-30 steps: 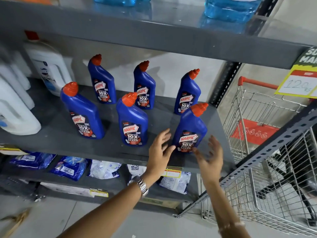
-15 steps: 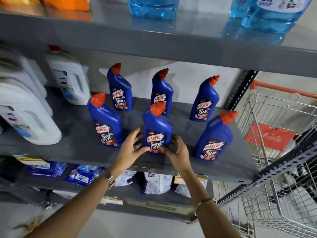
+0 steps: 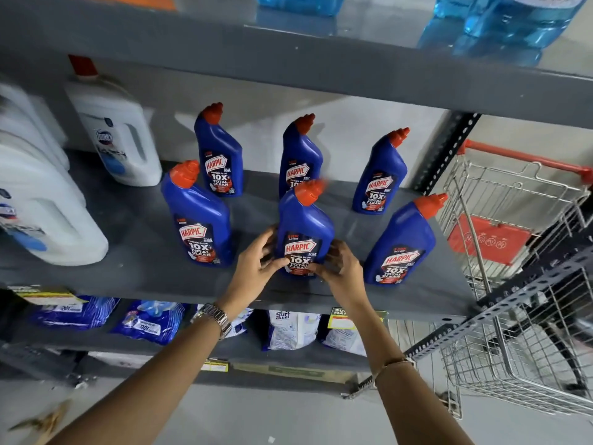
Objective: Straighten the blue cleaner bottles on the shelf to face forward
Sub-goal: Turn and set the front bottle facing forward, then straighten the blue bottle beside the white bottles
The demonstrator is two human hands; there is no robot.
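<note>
Front-middle Harpic bottle [image 3: 304, 229]: upright on the grey shelf [image 3: 134, 268], label toward the camera, between both hands.
Left hand [image 3: 256, 264]: clasps the bottle's lower left side, thumb across the label.
Right hand [image 3: 340, 268]: clasps the lower right side, fingers curled.
Other Harpic bottles: five standing around it, untouched.
White jugs [image 3: 118, 136]: farther left.
Shopping cart [image 3: 519, 252]: right of the shelf.

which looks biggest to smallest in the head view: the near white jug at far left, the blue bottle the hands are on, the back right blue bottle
1. Near white plastic jug, far left, cut off by the frame.
2. Blue orange-capped bottle between both hands.
3. Back right blue bottle.
The two bottles look like the same product, so nearness may explain that gap.
</note>
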